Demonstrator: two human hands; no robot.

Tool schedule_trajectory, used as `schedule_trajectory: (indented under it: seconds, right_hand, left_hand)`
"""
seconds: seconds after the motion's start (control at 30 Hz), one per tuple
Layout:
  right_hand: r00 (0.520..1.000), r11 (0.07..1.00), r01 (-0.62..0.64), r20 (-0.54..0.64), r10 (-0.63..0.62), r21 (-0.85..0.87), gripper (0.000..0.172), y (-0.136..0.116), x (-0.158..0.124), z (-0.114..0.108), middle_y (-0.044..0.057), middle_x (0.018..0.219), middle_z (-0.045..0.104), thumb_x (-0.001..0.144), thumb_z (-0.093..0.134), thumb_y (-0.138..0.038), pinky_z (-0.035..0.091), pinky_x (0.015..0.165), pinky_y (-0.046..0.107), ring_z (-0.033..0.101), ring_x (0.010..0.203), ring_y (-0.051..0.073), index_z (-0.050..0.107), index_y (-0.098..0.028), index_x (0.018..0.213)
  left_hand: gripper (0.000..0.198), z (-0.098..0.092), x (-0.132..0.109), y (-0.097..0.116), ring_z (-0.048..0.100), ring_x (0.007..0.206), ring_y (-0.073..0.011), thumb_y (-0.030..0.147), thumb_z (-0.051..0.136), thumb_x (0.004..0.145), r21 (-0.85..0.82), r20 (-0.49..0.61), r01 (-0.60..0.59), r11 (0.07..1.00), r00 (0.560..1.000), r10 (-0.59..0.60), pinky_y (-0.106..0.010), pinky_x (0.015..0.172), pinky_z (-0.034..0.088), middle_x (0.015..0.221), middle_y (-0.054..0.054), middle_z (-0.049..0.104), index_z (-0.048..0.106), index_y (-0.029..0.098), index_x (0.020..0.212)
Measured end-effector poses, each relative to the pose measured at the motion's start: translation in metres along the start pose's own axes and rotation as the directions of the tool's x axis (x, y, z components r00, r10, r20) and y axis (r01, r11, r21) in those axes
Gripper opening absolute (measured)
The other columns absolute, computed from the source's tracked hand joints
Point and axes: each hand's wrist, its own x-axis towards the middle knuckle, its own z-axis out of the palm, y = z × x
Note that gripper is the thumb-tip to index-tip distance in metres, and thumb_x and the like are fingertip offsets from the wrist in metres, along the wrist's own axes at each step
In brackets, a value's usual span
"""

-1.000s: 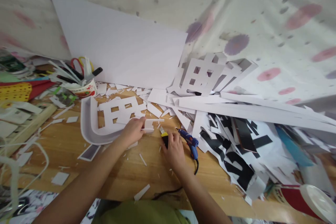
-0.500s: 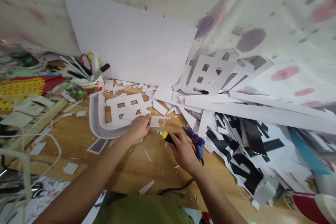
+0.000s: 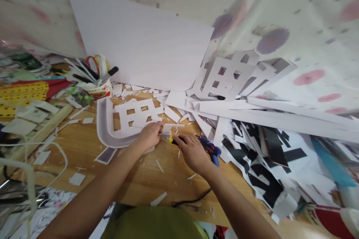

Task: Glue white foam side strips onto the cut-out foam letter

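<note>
My left hand [image 3: 150, 134] is closed, its fingers pinching a small white foam-board piece [image 3: 167, 130] just above the wooden table. My right hand [image 3: 194, 153] is wrapped round a yellow and black craft knife [image 3: 171, 139], pointed left at that piece; its blade is too small to make out clearly. Behind my left hand lies a white cut-out with square holes [image 3: 138, 115], partly framed by a curved white strip [image 3: 104, 129] standing on edge. A blue glue gun [image 3: 211, 145] rests just beyond my right hand, partly covered by it.
A large white board [image 3: 137, 41] leans against the flowered curtain. At the back left stands a cup of tools [image 3: 99, 90]. White cut-out shapes [image 3: 228, 76], long strips [image 3: 269, 116] and a phone [image 3: 272, 147] lie right. A black cord [image 3: 193, 201] crosses the front.
My right hand has turned over the knife, covering more of its handle, and the knife's yellow end has moved slightly left. My left hand keeps its hold on the white piece.
</note>
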Motion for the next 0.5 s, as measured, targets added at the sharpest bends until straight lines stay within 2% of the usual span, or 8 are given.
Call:
schedule_trajectory:
  seconds: [0.5]
  right_hand:
    - [0.997,0.998,-0.036,0.065,0.038,-0.043,0.054,-0.0020,0.0056,-0.0050,0.010,0.117,0.054,0.079,0.039,-0.005,0.037,0.088,0.036,0.048,0.104,0.023,0.044,-0.021,0.130]
  left_hand:
    - [0.028,0.0031,0.0018,-0.0026,0.059,0.083,-0.0191,0.008,0.051,0.068,-0.002,0.002,0.007,1.000,1.000,-0.007,-0.026,0.069,0.041,0.081,-0.004,0.064,0.051,0.019,0.093]
